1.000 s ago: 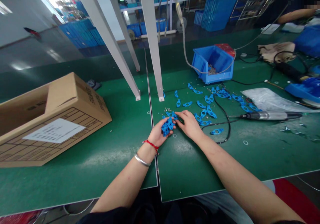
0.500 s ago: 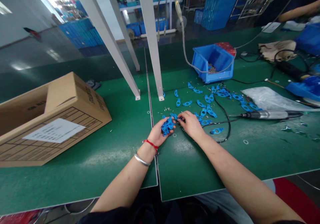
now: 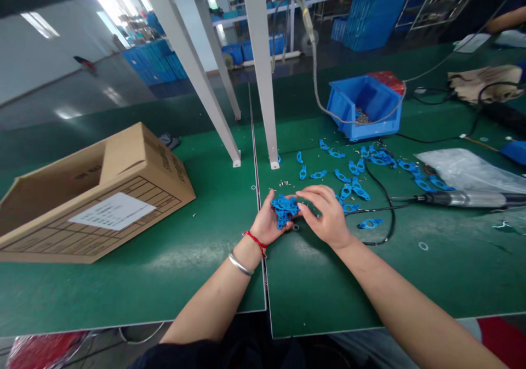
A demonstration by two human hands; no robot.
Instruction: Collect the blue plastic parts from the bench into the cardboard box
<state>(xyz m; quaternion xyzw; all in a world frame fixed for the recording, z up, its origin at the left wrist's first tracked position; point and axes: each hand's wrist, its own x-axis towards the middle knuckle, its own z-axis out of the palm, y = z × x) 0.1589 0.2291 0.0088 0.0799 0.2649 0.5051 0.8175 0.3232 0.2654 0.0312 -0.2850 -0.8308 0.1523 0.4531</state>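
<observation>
My left hand [image 3: 269,220], palm up, is closed around a heap of blue plastic parts [image 3: 284,210]; they are flat, with holes. At the right side of that heap is my right hand [image 3: 329,215]. Its thumb and forefinger are apart, their tips beside the heap, and no part shows between them. More loose blue plastic parts [image 3: 346,192] lie spread on the green tabletop past my right hand, with small screws [image 3: 284,183] among them. One blue part [image 3: 370,223] lies closer to me, inside the loop of a black cable.
A cardboard box [image 3: 110,199] stands on the left. White posts [image 3: 263,73] rise from the table ahead. Behind the parts is a blue bin [image 3: 364,130] with small metal pieces. An electric screwdriver [image 3: 464,198] and a clear plastic bag [image 3: 472,169] lie at the right.
My right thumb and forefinger have opened from a pinch beside the left palm. The blue heap in my left hand looks fuller. The view has shifted slightly left.
</observation>
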